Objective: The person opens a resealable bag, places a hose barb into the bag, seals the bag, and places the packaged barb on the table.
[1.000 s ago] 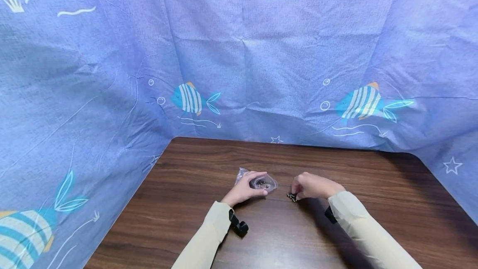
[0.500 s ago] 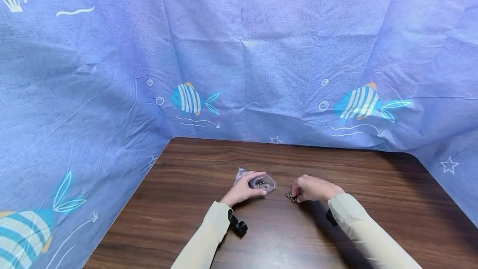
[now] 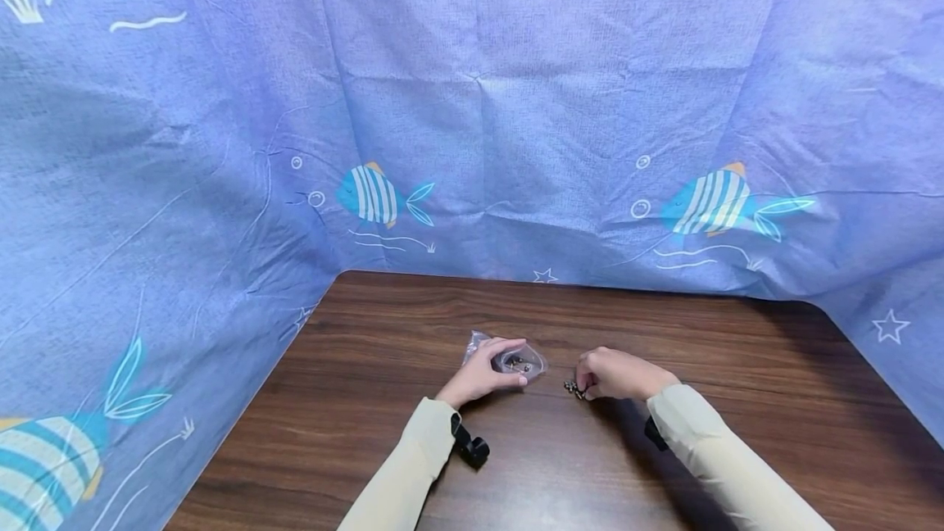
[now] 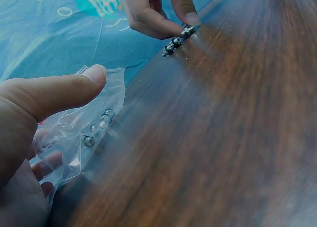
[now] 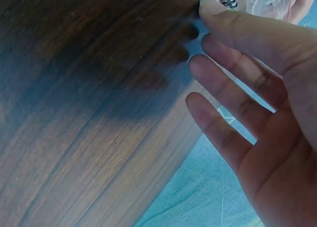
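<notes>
A clear plastic bag [image 3: 537, 367] rests on the table with its mouth spread wide. My left hand [image 3: 479, 371] grips it, the thumb [image 4: 91, 76] along the near side and the fingers behind the film. Several shiny metal screws [image 4: 89, 141] lie inside the bag. To its right, a small heap of similar screws [image 3: 571, 388] sits on the tabletop. My right hand [image 3: 619, 371] reaches down to that heap, pinching a screw [image 4: 188, 31] between thumb and fingertip. Its other fingers [image 5: 213, 115] are spread loosely in the right wrist view.
The dark wood table [image 3: 383, 318] stretches around both hands. Blue fabric [image 3: 516, 146] printed with fish hangs along its back and sides. A black strap with a small camera [image 3: 472, 449] sits on the left wrist.
My right fingertips have shifted slightly at the screw heap, and the screws there lie a little differently. The left hand and the bag have stayed in place.
</notes>
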Tool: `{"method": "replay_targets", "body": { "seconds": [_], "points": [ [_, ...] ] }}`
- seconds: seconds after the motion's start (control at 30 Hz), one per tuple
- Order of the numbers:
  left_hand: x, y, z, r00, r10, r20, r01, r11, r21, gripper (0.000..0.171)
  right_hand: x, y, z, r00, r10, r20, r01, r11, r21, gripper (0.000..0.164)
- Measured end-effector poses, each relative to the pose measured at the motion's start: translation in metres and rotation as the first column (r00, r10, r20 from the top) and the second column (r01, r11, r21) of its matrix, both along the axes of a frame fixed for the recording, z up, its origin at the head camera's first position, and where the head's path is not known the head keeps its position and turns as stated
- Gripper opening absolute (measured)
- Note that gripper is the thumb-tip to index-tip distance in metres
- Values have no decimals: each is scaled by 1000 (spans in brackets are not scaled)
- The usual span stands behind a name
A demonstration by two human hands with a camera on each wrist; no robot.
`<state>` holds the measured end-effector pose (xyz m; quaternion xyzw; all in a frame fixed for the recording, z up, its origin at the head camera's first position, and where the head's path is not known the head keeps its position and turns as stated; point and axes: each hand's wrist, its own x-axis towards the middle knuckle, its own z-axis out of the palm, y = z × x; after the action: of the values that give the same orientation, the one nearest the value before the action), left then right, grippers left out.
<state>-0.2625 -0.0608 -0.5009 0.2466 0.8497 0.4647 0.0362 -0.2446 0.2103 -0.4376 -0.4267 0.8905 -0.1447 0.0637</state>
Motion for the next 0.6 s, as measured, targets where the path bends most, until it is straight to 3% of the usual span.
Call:
{"method": "replay_targets", "body": {
  "seconds": [0.6],
  "points": [
    [-1,0,0,1000,-1,-2,1,1000,-6,66,-4,1,-1,999,-16,-52,16,1000,5,11]
  ]
}}
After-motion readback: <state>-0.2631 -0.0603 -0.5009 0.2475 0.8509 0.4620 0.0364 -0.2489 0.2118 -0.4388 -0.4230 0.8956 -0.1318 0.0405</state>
